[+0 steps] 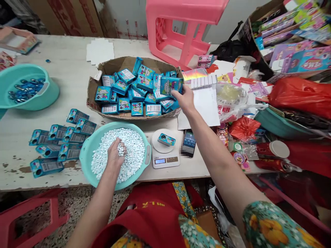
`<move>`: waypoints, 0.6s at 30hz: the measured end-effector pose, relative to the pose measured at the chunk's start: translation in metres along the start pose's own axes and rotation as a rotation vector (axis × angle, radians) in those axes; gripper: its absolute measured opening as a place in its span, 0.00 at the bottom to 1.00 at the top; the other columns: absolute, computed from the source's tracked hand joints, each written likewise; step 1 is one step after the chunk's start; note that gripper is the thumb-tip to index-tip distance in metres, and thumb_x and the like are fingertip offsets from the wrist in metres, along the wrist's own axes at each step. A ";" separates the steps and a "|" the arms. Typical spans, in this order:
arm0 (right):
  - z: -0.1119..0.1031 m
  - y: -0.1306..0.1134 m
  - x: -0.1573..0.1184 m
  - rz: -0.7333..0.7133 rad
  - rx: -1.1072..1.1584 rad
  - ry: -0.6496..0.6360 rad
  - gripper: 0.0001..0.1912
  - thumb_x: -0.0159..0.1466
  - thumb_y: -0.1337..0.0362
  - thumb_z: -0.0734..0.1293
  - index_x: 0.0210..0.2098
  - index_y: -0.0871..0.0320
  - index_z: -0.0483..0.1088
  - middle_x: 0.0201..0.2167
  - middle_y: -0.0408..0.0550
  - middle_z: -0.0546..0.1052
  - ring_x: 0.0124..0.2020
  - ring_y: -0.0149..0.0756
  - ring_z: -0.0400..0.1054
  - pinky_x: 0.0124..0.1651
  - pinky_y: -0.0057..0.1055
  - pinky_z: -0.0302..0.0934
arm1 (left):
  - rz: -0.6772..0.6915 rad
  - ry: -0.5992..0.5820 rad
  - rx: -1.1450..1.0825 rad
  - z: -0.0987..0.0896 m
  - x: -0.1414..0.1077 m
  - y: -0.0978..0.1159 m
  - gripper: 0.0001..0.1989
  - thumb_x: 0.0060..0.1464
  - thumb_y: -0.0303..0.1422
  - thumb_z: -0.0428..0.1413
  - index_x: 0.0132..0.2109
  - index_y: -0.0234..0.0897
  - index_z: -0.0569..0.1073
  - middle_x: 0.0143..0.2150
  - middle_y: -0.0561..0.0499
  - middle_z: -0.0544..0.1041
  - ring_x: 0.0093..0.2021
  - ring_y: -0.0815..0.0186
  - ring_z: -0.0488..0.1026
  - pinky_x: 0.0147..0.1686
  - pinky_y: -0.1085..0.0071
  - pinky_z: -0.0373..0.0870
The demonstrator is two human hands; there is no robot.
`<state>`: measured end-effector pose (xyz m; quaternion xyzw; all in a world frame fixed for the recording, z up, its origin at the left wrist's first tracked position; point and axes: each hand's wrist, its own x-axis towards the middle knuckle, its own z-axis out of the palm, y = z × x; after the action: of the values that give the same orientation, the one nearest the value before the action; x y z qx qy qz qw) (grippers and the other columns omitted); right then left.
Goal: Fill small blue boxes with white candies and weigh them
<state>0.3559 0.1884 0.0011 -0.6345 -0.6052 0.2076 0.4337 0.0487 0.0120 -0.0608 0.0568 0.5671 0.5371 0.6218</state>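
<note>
My left hand is in a turquoise basin full of small white candies, its fingers curled around a few of them. My right hand grips a blue candy box at the right end of a cardboard box, which is heaped with similar blue boxes. Between my arms stands a white digital scale with one small blue box lying on its round plate. Several more blue boxes with round holes in their ends lie left of the basin.
A second turquoise basin with shiny blue pieces stands at far left. Beside the scale lies a phone. A pink stool rests behind the cardboard box. Plastic bags, a can and colourful packaging crowd the right.
</note>
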 end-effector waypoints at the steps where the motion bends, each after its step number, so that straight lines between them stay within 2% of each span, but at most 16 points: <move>1: -0.017 -0.006 -0.019 -0.014 0.070 0.028 0.18 0.59 0.55 0.63 0.40 0.65 0.68 0.32 0.44 0.72 0.34 0.35 0.66 0.40 0.36 0.63 | 0.031 -0.014 0.020 0.001 0.001 0.000 0.12 0.47 0.37 0.61 0.33 0.36 0.67 0.19 0.59 0.63 0.16 0.74 0.61 0.15 0.79 0.57; 3: -0.055 -0.019 -0.067 -0.003 0.132 0.068 0.18 0.58 0.54 0.66 0.41 0.62 0.70 0.33 0.44 0.73 0.34 0.34 0.67 0.39 0.35 0.64 | 0.119 -0.012 0.060 0.002 0.004 0.000 0.13 0.46 0.38 0.62 0.32 0.35 0.67 0.18 0.59 0.63 0.17 0.73 0.63 0.16 0.79 0.59; 6: -0.114 -0.024 -0.156 0.164 0.068 0.175 0.21 0.56 0.53 0.69 0.45 0.58 0.71 0.36 0.46 0.75 0.35 0.37 0.69 0.41 0.36 0.64 | 0.233 0.030 0.102 0.003 0.010 0.003 0.14 0.42 0.35 0.64 0.31 0.34 0.68 0.20 0.57 0.67 0.21 0.71 0.67 0.18 0.78 0.62; 8: -0.147 -0.012 -0.214 0.306 -0.080 0.272 0.24 0.54 0.51 0.70 0.45 0.57 0.71 0.36 0.48 0.76 0.35 0.40 0.70 0.41 0.38 0.64 | 0.205 0.013 0.057 0.002 0.016 0.008 0.14 0.43 0.35 0.64 0.32 0.34 0.68 0.21 0.56 0.68 0.21 0.72 0.67 0.17 0.79 0.62; 10: -0.170 0.014 -0.262 0.442 -0.307 0.309 0.26 0.50 0.47 0.71 0.42 0.57 0.74 0.35 0.50 0.77 0.34 0.43 0.69 0.41 0.41 0.63 | 0.088 -0.033 -0.047 -0.001 0.022 0.014 0.14 0.47 0.38 0.62 0.30 0.35 0.66 0.20 0.58 0.65 0.18 0.73 0.63 0.15 0.79 0.58; 13: -0.183 0.065 -0.308 0.541 -0.432 0.272 0.29 0.50 0.44 0.69 0.42 0.58 0.74 0.38 0.52 0.76 0.38 0.47 0.69 0.43 0.43 0.62 | -0.075 -0.076 -0.186 -0.005 0.031 0.022 0.16 0.54 0.41 0.55 0.27 0.37 0.60 0.17 0.58 0.60 0.15 0.74 0.58 0.13 0.79 0.55; 16: -0.173 0.110 -0.329 0.542 -0.493 0.239 0.31 0.51 0.41 0.66 0.42 0.60 0.73 0.36 0.53 0.75 0.37 0.47 0.69 0.43 0.43 0.62 | -0.120 -0.074 -0.204 -0.004 0.035 0.024 0.14 0.58 0.38 0.51 0.27 0.37 0.59 0.20 0.55 0.65 0.16 0.74 0.60 0.14 0.79 0.56; 18: -0.162 0.130 -0.335 0.501 -0.531 0.241 0.33 0.53 0.39 0.64 0.42 0.62 0.72 0.36 0.55 0.74 0.37 0.48 0.68 0.44 0.44 0.62 | -0.124 -0.083 -0.190 0.001 0.034 0.023 0.11 0.58 0.36 0.51 0.29 0.37 0.62 0.20 0.56 0.64 0.16 0.74 0.61 0.14 0.79 0.56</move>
<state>0.4991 -0.1630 -0.1032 -0.8727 -0.4089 0.0671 0.2583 0.0282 0.0466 -0.0669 -0.0153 0.4898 0.5459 0.6796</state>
